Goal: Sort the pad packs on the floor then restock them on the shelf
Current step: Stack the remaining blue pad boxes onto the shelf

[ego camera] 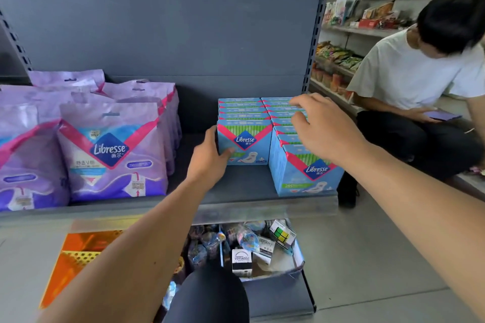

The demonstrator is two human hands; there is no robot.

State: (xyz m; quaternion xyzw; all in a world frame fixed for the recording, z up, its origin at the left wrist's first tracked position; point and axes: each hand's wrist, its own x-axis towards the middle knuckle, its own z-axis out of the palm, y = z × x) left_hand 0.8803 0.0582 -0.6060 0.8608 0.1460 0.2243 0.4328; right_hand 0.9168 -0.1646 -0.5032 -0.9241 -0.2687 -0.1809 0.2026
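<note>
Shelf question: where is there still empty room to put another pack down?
Bare shelf shows between the purple packs and the blue boxes, and in front of the left blue row, where the left hand is. The right row, under the right hand, reaches the shelf edge.

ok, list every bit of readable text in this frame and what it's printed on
"Libresse": purple pad pack, front of left group.
"Libresse": blue pad box, front of left row, held by the left hand.
"Libresse" and "285": blue front box of right row.
"VERSATILE": small white-and-black box in the lower bin.
Chinese characters and small print on all packs: too blurred to read.
Far shelf goods: unreadable.
</note>
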